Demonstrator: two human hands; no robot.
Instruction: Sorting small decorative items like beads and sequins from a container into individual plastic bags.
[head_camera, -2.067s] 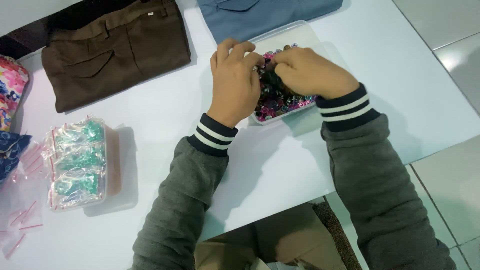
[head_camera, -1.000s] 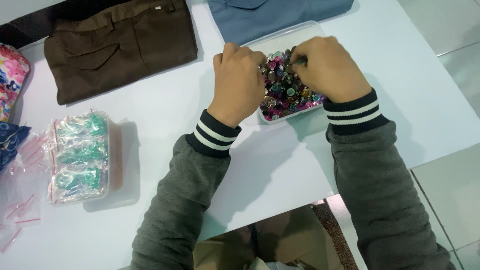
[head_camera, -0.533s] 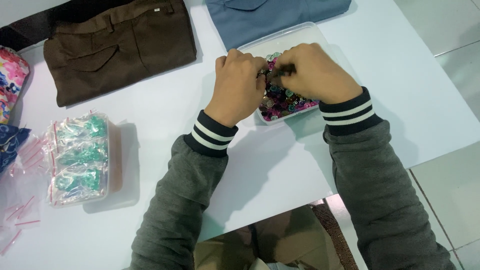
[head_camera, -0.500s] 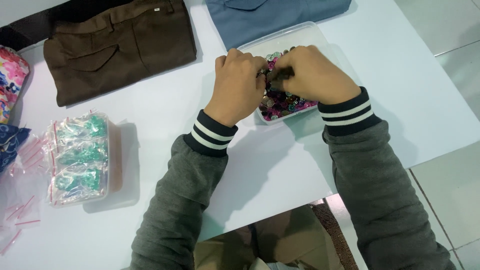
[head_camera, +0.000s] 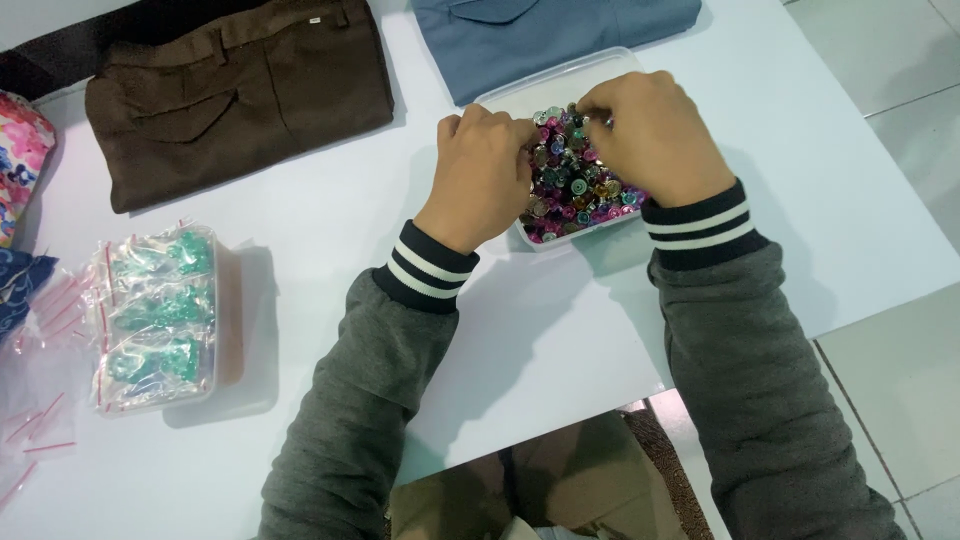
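curling both sets of fingers into the clear tray (head_camera: 520, 85) of coloured buttons (head_camera: 570, 185); your left hand (head_camera: 480, 175) and right hand (head_camera: 655, 135) rest knuckles up; any grip is hidden.

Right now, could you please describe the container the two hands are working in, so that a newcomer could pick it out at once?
On the white table, look just below the folded blue garment. There sits a shallow clear plastic tray, with the left hand and right hand over it. Unlike the clear box of green packets at the table's left, it is heaped with small multicoloured metallic buttons.
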